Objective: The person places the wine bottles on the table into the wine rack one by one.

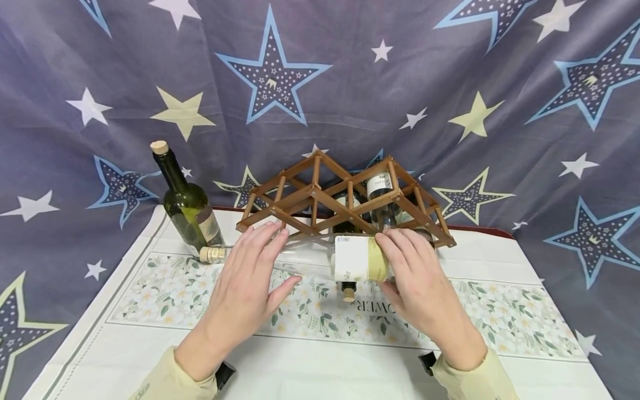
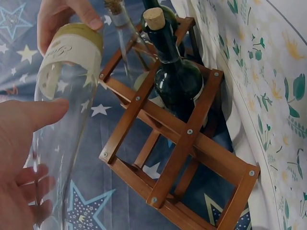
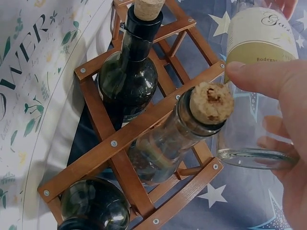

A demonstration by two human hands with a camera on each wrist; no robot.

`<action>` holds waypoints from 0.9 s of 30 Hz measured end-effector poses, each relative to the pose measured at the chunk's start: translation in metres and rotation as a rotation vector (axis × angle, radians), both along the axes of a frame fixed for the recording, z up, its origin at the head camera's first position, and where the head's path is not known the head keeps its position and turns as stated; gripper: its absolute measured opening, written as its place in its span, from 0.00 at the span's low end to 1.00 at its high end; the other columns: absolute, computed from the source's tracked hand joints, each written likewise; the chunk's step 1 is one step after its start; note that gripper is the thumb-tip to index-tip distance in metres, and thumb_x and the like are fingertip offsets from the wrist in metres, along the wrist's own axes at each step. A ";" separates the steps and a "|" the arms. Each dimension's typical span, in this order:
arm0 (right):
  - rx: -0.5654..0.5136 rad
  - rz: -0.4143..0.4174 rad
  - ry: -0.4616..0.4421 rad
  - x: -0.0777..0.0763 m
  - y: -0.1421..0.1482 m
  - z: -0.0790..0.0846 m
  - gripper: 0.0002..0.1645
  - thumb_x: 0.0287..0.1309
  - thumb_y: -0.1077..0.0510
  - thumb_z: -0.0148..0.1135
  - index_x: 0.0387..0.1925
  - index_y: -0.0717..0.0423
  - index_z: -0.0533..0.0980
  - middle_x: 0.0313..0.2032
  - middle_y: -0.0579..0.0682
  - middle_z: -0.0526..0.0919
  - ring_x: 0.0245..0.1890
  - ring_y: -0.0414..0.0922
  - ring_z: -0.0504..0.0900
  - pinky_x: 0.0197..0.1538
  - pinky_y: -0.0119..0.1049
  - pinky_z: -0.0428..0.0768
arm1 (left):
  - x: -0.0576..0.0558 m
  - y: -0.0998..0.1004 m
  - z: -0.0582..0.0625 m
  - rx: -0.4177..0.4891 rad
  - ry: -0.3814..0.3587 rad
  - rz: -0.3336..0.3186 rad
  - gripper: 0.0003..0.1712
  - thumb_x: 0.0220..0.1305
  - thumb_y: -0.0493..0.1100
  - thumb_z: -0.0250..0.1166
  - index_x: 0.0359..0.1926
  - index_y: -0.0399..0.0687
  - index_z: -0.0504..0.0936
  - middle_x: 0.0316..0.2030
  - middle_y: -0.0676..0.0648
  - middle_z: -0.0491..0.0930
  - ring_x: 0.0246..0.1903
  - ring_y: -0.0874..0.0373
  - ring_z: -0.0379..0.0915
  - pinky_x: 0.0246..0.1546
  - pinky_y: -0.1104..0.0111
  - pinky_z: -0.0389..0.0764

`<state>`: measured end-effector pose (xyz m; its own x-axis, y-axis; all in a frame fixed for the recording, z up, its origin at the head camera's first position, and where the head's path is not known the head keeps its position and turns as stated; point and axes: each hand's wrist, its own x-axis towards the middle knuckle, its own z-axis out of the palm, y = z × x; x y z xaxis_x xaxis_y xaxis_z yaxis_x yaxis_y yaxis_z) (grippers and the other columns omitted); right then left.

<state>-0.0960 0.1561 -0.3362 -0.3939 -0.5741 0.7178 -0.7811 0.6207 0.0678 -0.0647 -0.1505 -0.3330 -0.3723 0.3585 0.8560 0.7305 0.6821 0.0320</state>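
Note:
A clear glass wine bottle (image 1: 310,263) with a white and yellow-green label is held sideways in front of a wooden lattice wine rack (image 1: 314,191), its corked neck pointing left. My left hand (image 1: 250,272) holds it toward the neck, with fingers visible through the glass in the left wrist view. Near the base, my right hand (image 1: 420,283) grips the bottle, thumb by the label (image 3: 261,43). In the rack lie a dark green corked bottle (image 3: 127,72), a clear corked bottle (image 3: 165,146) and another dark bottle (image 3: 96,203).
An upright green corked bottle (image 1: 187,203) stands left of the rack. A white tablecloth (image 1: 320,366) with a floral band covers the table. Behind everything hangs a dark curtain (image 1: 340,72) printed with stars.

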 end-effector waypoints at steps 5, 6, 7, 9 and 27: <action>0.015 0.011 0.009 0.002 -0.003 0.003 0.51 0.31 0.68 0.73 0.65 0.69 0.69 0.58 0.65 0.74 0.59 0.64 0.70 0.68 0.55 0.62 | -0.002 -0.002 -0.004 -0.031 -0.039 -0.003 0.39 0.57 0.46 0.69 0.66 0.29 0.69 0.64 0.33 0.69 0.63 0.38 0.66 0.67 0.48 0.61; 0.016 0.012 0.013 0.003 -0.003 0.004 0.50 0.31 0.68 0.72 0.64 0.69 0.69 0.58 0.65 0.74 0.59 0.64 0.70 0.68 0.55 0.63 | -0.002 -0.003 -0.004 -0.036 -0.046 -0.004 0.40 0.57 0.46 0.69 0.66 0.29 0.69 0.64 0.33 0.69 0.63 0.38 0.66 0.67 0.48 0.61; 0.018 0.013 0.014 0.003 -0.003 0.004 0.50 0.31 0.68 0.72 0.64 0.69 0.69 0.58 0.65 0.74 0.59 0.64 0.70 0.68 0.55 0.63 | -0.003 -0.003 -0.005 -0.041 -0.052 -0.004 0.40 0.57 0.46 0.69 0.66 0.30 0.69 0.64 0.33 0.69 0.63 0.38 0.66 0.67 0.48 0.61; 0.023 0.015 0.018 0.003 -0.004 0.006 0.50 0.31 0.68 0.72 0.64 0.69 0.69 0.58 0.65 0.75 0.59 0.64 0.71 0.68 0.55 0.63 | -0.003 -0.003 -0.006 -0.049 -0.064 -0.005 0.41 0.56 0.46 0.70 0.67 0.30 0.68 0.64 0.34 0.69 0.63 0.39 0.65 0.66 0.48 0.62; 0.044 0.030 0.026 0.006 -0.009 0.012 0.44 0.35 0.72 0.63 0.63 0.69 0.71 0.58 0.64 0.75 0.59 0.64 0.70 0.69 0.55 0.61 | -0.001 -0.004 -0.019 -0.184 -0.278 0.061 0.47 0.58 0.48 0.72 0.74 0.39 0.62 0.65 0.43 0.71 0.61 0.48 0.69 0.65 0.57 0.67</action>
<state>-0.0896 0.1473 -0.3244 -0.3576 -0.6166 0.7014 -0.7968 0.5931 0.1152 -0.0652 -0.1550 -0.3516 -0.6080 0.4673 0.6419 0.6688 0.7371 0.0970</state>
